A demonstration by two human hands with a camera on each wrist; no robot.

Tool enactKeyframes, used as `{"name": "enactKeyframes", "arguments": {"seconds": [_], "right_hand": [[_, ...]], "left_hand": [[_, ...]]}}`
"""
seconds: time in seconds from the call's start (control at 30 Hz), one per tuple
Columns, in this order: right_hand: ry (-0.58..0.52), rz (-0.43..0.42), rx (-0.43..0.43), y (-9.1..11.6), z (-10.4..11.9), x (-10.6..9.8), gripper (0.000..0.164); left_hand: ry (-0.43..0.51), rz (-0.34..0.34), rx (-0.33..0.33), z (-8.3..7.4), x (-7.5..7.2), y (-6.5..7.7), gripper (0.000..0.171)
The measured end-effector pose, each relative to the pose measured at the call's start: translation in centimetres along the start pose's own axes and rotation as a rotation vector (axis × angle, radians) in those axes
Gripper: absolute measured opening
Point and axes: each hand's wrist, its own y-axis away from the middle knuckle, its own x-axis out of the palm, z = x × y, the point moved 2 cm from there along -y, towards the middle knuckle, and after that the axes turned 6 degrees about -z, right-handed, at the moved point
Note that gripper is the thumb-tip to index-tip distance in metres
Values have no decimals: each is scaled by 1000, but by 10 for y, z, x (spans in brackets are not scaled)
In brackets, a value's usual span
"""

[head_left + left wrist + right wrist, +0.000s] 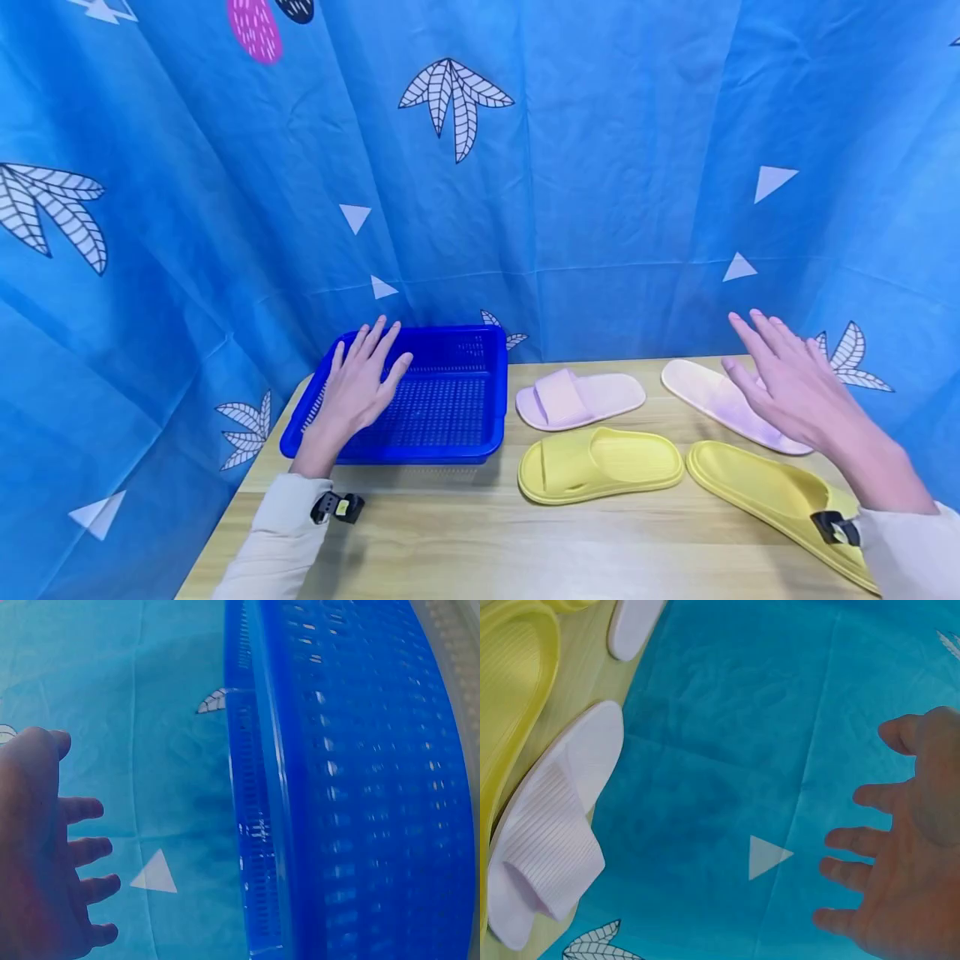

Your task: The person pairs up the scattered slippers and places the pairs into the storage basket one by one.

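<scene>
My left hand (pixel 358 385) hovers over the left part of a blue perforated plastic basket (pixel 491 433), its fingers extended and holding nothing. In the left wrist view the basket's side wall (pixel 375 780) stands apart from the hand (pixel 45 847). My right hand (pixel 795 387) is held above a pale lilac slipper (pixel 705 387), partly hiding it, also with fingers spread and nothing held. Nearer me lies a yellow slipper (pixel 757 479), partly covered by the right forearm. A second lilac slipper (pixel 611 394) and a second yellow slipper (pixel 637 458) lie between the basket and that pair.
All of these rest on a light wooden table (pixel 465 533). A blue patterned curtain (pixel 600 167) hangs behind the table and along its sides. Each wrist wears a small black camera on a strap, such as the left wrist camera (pixel 348 507).
</scene>
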Motion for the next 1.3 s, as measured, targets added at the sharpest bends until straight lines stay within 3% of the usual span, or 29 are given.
{"name": "enactKeyframes", "arguments": {"seconds": [0.73, 0.93, 1.17, 1.3], "right_hand": [[-49, -133, 26, 36, 12, -14, 69], [-71, -205, 25, 45, 16, -15, 69], [-76, -239, 12, 57, 22, -12, 71], [-90, -253, 23, 61, 23, -12, 72]], "left_hand": [[136, -92, 38, -60, 4, 17, 67], [178, -125, 62, -82, 7, 23, 66], [292, -164, 89, -110, 11, 34, 62], [333, -171, 101, -125, 15, 33, 60]]}}
